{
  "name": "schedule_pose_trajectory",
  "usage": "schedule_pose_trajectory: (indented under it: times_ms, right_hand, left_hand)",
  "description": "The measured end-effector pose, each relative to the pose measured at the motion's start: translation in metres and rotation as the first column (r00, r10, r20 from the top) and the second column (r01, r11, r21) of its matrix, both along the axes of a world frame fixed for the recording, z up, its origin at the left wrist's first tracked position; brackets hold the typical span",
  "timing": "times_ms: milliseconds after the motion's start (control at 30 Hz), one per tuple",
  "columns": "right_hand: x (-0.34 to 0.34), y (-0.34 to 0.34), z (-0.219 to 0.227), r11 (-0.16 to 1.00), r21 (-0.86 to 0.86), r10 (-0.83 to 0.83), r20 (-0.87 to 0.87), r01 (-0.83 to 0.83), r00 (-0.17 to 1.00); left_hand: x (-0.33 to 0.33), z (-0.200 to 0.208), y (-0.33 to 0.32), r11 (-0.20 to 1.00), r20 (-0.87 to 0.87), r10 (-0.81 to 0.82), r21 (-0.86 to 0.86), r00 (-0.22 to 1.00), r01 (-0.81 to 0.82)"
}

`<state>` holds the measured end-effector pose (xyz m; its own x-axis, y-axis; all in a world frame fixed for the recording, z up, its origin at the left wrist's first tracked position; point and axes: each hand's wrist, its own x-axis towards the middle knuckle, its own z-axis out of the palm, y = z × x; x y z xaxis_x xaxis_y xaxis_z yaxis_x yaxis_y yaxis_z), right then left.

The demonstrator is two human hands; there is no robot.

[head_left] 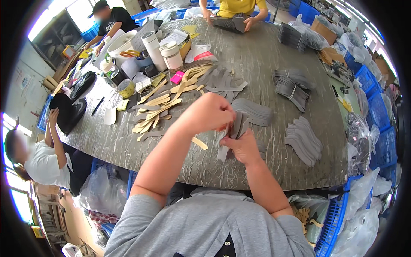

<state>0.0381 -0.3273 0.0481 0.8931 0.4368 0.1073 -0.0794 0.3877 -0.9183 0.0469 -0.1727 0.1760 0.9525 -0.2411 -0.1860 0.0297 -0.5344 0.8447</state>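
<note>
My right hand (245, 147) is wrapped round a small stack of curved grey strips (242, 122), its thumb pressing on them from the left. Against the upper left side of that stack, my left hand (210, 112) is closed in a pinch. Its fingertips are partly hidden, and what they grip does not show. Just beyond my hands a fanned pile of grey strips (253, 112) lies on the dark table (205, 171). Left of my hands are loose tan strips (158, 109) mixed with grey ones.
Tied grey bundles (293, 90) and a fanned grey stack (303, 141) lie to the right. Jars (171, 55), a white tube (153, 49) and a pink block (177, 77) stand at the upper left. Co-workers sit left and across. Blue crates (381, 111) line the right side.
</note>
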Motion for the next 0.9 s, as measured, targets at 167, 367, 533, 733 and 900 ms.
schedule_pose_trajectory:
  times_ms: [167,367,533,733,900]
  right_hand:
    - [0.006,-0.013,-0.009,0.939,0.331,0.015,-0.303,0.09,0.953]
    - [0.011,-0.008,-0.018,0.837,0.44,-0.262,-0.202,0.326,0.944]
    - [0.031,-0.047,-0.015,0.749,0.489,-0.379,-0.236,0.446,0.895]
    - [0.049,-0.079,-0.039,0.616,0.589,-0.333,-0.406,0.523,0.851]
    - [0.043,-0.06,-0.046,0.687,0.596,-0.182,-0.413,0.416,0.892]
  left_hand:
    - [-0.012,-0.046,-0.011,0.951,0.337,0.229,-0.278,0.913,-0.136]
    - [-0.053,-0.081,-0.031,0.985,0.057,0.137,-0.114,0.989,-0.13]
    - [-0.05,-0.09,-0.015,0.971,-0.002,0.18,-0.162,0.984,-0.178]
    - [0.002,-0.05,-0.022,0.293,0.102,0.77,-0.933,0.63,-0.207]
    - [-0.053,-0.025,-0.16,0.698,0.837,0.01,-0.398,0.547,0.596]
